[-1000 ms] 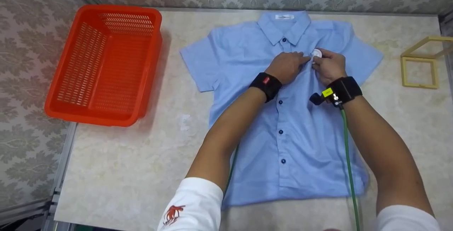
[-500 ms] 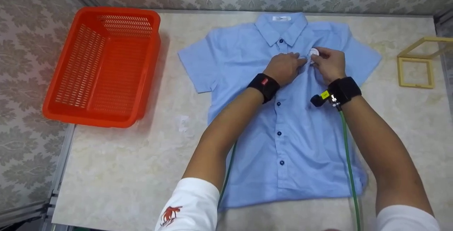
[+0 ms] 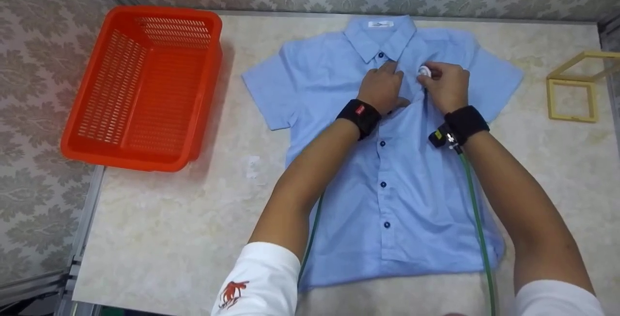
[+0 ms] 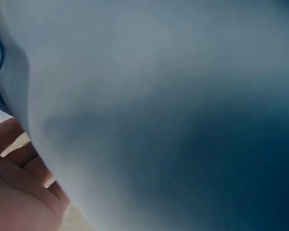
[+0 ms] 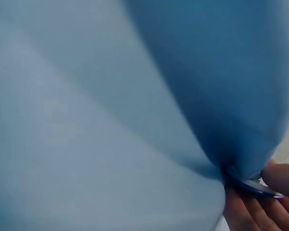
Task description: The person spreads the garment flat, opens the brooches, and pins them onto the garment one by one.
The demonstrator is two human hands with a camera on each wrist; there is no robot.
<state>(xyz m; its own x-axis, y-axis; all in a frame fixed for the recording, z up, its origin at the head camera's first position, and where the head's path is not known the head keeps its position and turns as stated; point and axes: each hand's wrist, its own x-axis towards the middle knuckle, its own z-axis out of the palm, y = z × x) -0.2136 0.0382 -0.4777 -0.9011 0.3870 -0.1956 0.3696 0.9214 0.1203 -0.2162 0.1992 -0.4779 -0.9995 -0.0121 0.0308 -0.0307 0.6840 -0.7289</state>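
Note:
A light blue short-sleeved button-up shirt [image 3: 334, 229] lies face up, collar toward the wall. My right hand [image 3: 448, 86] pinches a round white badge [image 3: 424, 71] at the shirt's right chest between thumb and fingers. In the right wrist view, the badge [image 5: 255, 187] shows edge-on, with gathered cloth beside it and the fingers [image 5: 260, 211] beneath. My left hand [image 3: 381, 88] rests at the button front below the collar, fingers extended and thumb apart. Raised cloth fills most of the left wrist view; the left hand's fingertips [image 4: 58, 190] pass partly behind its edge.
An orange-red plastic basket [image 3: 193, 112] stands at the left of the table. At the right is a yellow frame-like stand [image 3: 573, 118]. Small white scraps [image 3: 252, 166] lie left of the shirt. A green cable [image 3: 477, 219] runs from the right wrist across the shirt.
My left hand has moved away from the badge, its fingers now pointing toward the collar and its thumb spread. The right hand, with the badge, has shifted slightly left.

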